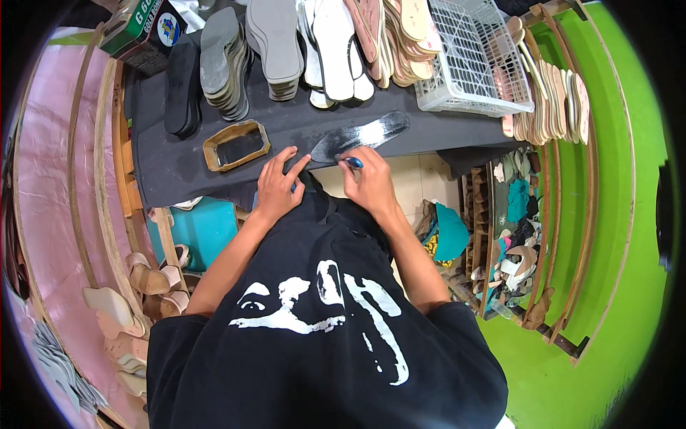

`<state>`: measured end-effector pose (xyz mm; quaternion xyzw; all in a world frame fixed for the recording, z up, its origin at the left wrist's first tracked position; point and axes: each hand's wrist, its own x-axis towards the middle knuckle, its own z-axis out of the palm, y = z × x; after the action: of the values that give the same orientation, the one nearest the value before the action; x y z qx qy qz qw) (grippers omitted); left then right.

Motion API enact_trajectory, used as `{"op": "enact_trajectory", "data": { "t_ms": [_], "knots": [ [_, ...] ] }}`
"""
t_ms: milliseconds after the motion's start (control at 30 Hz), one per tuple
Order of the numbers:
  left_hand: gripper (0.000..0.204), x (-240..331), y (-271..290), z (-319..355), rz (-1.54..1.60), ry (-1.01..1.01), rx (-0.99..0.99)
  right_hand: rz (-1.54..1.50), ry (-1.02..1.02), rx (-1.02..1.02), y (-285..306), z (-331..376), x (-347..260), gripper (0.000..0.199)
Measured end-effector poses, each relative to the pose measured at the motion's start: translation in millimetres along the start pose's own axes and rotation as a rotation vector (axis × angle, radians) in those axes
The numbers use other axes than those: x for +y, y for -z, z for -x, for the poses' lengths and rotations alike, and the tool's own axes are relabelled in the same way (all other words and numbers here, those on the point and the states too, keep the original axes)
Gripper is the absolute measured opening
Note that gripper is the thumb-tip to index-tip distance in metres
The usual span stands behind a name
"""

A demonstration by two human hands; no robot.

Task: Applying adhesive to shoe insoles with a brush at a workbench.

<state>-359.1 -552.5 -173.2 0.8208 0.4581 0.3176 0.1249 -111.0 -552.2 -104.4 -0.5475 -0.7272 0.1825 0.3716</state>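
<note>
Insole, upper centre, slanting up-right from left hand, fingers spread; nearer middle, right hand, fingers gripping blue tool.

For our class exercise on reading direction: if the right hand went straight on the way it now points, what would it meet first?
The right hand would likely meet the shiny black sole-shaped piece just ahead; depth is unclear, so they may already touch.
</note>
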Motion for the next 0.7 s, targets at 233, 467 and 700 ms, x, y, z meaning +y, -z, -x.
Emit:
{"op": "enact_trajectory", "data": {
  "t_ms": [233,467,700],
  "knots": [
    [0.067,-2,-1,2,0.01,0.012,-0.02,-0.09,-0.362,0.232,36,-20,62,0.008],
    [0.069,-2,-2,3,0.014,0.018,-0.017,0.434,0.008,0.292,37,-28,71,0.027],
    [0.072,-2,2,0,0.022,0.008,-0.029,-0.026,0.086,-0.013,-22,-11,-12,0.016]
  ]
}}
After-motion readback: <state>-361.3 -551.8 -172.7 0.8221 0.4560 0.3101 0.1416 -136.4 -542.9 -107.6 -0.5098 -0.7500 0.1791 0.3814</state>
